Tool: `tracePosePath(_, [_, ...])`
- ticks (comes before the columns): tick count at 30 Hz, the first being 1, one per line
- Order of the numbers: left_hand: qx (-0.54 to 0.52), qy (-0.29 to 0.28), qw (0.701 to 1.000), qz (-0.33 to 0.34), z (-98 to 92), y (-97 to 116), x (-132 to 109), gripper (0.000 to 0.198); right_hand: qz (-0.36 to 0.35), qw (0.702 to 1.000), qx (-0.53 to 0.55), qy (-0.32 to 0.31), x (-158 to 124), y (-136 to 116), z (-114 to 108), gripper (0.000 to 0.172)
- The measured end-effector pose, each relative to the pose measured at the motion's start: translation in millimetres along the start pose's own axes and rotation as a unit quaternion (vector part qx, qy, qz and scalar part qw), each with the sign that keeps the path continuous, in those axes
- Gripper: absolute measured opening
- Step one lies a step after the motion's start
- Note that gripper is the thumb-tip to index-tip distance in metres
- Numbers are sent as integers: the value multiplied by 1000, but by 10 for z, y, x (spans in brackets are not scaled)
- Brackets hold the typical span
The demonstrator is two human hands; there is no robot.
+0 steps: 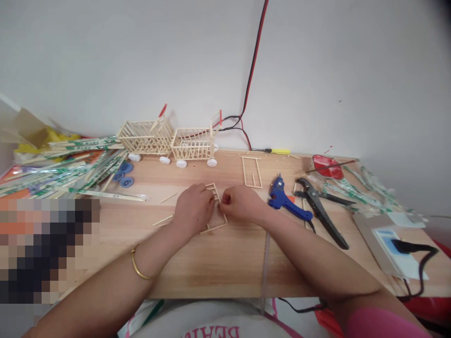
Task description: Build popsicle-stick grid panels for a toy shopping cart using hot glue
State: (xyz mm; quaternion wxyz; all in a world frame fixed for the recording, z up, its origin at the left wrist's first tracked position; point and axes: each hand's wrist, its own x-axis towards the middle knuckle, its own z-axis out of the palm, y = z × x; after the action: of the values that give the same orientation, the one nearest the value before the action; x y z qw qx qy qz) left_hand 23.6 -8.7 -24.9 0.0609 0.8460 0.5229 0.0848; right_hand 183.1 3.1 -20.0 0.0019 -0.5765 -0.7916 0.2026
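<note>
A small frame of thin wooden sticks (pixel 215 227) lies flat on the wooden table between my hands. My left hand (pixel 194 209) covers its left part, with curled fingers gripping the sticks. Over the frame's right side, my right hand (pixel 242 203) is closed, fingertips pinched together against its edge; whatever is between them is hidden. To the right rests a second stick frame (pixel 260 173), a loose short stick inside it. A blue glue gun (pixel 284 199) lies beyond my right wrist, beside black-handled cutters (pixel 322 213). Loose sticks (pixel 164 219) lie left of my left hand.
Two stick-built carts (pixel 144 138) with white wheels stand against the wall. Wrapped chopsticks (pixel 81 173) pile up at left near blue round caps (pixel 127 181). A yellow-handled tool (pixel 280 151), a red roll (pixel 327 167) and a power strip (pixel 391 246) with cables lie further right.
</note>
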Motion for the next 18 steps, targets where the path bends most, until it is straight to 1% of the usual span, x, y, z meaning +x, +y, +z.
tracePosePath(5, [-5,5,1000,-21,19,8,10,21,9,1000,1,1,2,-14,-8,18])
tracePosePath(15, [5,22,999,-25,46,17,16,20,7,1000,11,25,-7,-10,15,17])
tracePosePath(18, [5,19,1000,-24,44,13,15,20,5,1000,14,24,-8,-18,12,17])
